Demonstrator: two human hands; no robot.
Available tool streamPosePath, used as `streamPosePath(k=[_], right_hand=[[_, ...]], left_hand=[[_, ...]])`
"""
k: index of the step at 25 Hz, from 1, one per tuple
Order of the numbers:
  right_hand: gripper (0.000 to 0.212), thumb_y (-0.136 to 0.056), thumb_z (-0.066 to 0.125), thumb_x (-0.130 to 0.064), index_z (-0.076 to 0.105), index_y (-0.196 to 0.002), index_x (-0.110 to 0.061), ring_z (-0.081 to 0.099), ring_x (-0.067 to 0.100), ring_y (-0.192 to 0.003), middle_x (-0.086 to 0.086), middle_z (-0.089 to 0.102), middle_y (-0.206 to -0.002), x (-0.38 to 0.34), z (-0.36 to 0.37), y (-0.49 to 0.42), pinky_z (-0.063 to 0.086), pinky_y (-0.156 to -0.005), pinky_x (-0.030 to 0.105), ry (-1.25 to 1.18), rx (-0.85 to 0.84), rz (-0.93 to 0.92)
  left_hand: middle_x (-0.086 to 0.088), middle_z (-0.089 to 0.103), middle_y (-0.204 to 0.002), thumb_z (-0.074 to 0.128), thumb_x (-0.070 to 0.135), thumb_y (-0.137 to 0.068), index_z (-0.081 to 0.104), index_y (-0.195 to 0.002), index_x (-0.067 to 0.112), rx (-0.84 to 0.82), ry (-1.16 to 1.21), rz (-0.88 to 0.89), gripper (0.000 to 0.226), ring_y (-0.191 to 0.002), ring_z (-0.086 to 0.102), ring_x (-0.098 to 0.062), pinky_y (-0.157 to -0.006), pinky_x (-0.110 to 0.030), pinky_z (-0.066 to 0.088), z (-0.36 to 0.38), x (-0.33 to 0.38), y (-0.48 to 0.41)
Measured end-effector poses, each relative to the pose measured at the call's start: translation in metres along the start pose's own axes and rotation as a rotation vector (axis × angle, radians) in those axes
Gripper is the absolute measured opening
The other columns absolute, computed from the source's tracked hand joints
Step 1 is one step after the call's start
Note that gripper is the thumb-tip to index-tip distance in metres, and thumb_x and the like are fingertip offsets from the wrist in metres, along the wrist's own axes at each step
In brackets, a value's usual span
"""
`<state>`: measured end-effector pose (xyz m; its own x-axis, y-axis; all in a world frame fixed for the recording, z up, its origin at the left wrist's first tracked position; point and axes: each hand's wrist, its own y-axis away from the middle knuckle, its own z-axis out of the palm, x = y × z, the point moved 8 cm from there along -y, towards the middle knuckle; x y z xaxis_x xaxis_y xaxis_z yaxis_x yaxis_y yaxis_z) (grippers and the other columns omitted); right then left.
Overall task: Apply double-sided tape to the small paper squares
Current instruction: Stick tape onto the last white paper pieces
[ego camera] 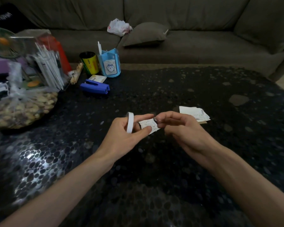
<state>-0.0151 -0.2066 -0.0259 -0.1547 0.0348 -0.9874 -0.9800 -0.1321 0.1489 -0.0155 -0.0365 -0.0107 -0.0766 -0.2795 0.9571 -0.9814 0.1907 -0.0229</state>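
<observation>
Left hand [124,134] carried the white tape roll [130,122] ringed over a finger, and its thumb and forefinger pinched a small paper square [149,126] above the dark table [154,169]. Right hand [181,131] pinched that square's upper right corner. Further squares lay stacked [195,113] just beyond it. At rear left, the print on the yellow can [89,63] was illegible.
</observation>
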Motion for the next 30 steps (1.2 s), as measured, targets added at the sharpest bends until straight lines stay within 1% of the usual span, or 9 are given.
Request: streamPosePath(k=[3,7,10,14,18,22,25,27,30], right_hand=[[0.036,-0.090,0.056,0.017,0.076,-0.096,-0.012,0.065,0.012,-0.092,0.000,0.076,-0.096,0.005,0.012,0.003,0.052,-0.070,0.016,-0.058,-0.066,0.033],[0.032,-0.090,0.059,0.015,0.076,-0.098,-0.011,0.062,0.015,-0.092,-0.003,0.076,-0.093,0.009,0.014,0.003,0.051,-0.067,0.016,-0.092,-0.068,0.057],[0.030,-0.090,0.060,0.014,0.075,-0.101,-0.009,0.061,0.014,-0.090,-0.003,0.075,-0.095,0.008,0.012,0.003,0.051,-0.070,0.017,-0.085,-0.043,0.061],[0.030,-0.090,0.065,0.010,0.079,-0.099,-0.015,0.062,0.014,-0.092,0.003,0.075,-0.104,0.010,0.010,0.003,0.048,-0.081,0.027,-0.060,-0.018,0.092],[0.031,-0.089,0.065,0.010,0.078,-0.098,-0.017,0.063,0.015,-0.096,0.003,0.074,-0.108,0.010,0.009,0.004,0.047,-0.081,0.027,-0.060,-0.007,0.098],[0.031,-0.089,0.067,0.009,0.079,-0.101,-0.018,0.064,0.016,-0.096,0.002,0.074,-0.109,0.010,0.010,0.004,0.047,-0.083,0.030,-0.056,-0.006,0.102],[0.031,-0.089,0.069,0.006,0.080,-0.102,-0.020,0.065,0.016,-0.098,0.002,0.075,-0.113,0.011,0.010,0.004,0.047,-0.085,0.032,-0.052,-0.011,0.108],[0.032,-0.089,0.070,0.004,0.081,-0.104,-0.022,0.065,0.016,-0.099,0.003,0.075,-0.116,0.012,0.012,0.005,0.047,-0.086,0.033,-0.044,-0.022,0.110],[0.035,-0.090,0.071,0.003,0.081,-0.108,-0.024,0.063,0.015,-0.099,0.006,0.074,-0.121,0.011,0.016,0.006,0.047,-0.087,0.033,-0.026,-0.055,0.100]], left_hand=[[0.012,0.049,-0.057,0.075,0.013,-0.093,0.076,-0.123,0.031,-0.016,-0.024,0.053,0.035,-0.055,0.047,0.001,-0.059,-0.010,0.041,0.001,0.002,-0.001],[0.002,0.046,-0.060,0.076,0.010,-0.092,0.079,-0.114,0.028,0.000,-0.008,0.041,0.029,-0.054,0.043,-0.002,-0.060,-0.007,0.042,-0.001,-0.001,-0.003],[0.003,0.047,-0.059,0.077,0.012,-0.091,0.080,-0.112,0.028,0.009,-0.005,0.031,0.026,-0.054,0.043,-0.004,-0.060,-0.008,0.042,-0.002,0.000,-0.002],[-0.006,0.049,-0.063,0.077,0.014,-0.091,0.081,-0.107,0.029,0.030,0.017,0.006,0.022,-0.056,0.044,-0.012,-0.057,-0.013,0.042,-0.005,0.000,0.000],[-0.003,0.051,-0.061,0.077,0.016,-0.091,0.081,-0.106,0.028,0.033,0.026,-0.009,0.020,-0.056,0.044,-0.010,-0.057,-0.013,0.043,-0.005,0.000,0.000],[0.000,0.055,-0.061,0.078,0.019,-0.091,0.082,-0.104,0.027,0.051,0.027,-0.028,0.016,-0.057,0.049,-0.009,-0.060,-0.014,0.046,-0.006,-0.002,-0.001],[0.002,0.058,-0.060,0.079,0.023,-0.089,0.083,-0.101,0.026,0.079,0.040,-0.043,0.013,-0.061,0.055,-0.009,-0.070,-0.019,0.053,-0.009,-0.004,-0.001],[-0.004,0.065,-0.064,0.079,0.025,-0.088,0.083,-0.100,0.026,0.110,0.050,-0.047,0.012,-0.063,0.059,-0.010,-0.075,-0.022,0.056,-0.012,-0.004,0.000],[-0.011,0.071,-0.073,0.080,0.026,-0.087,0.083,-0.095,0.027,0.168,0.040,-0.037,0.009,-0.065,0.062,-0.010,-0.067,-0.017,0.054,-0.018,-0.003,0.002]])
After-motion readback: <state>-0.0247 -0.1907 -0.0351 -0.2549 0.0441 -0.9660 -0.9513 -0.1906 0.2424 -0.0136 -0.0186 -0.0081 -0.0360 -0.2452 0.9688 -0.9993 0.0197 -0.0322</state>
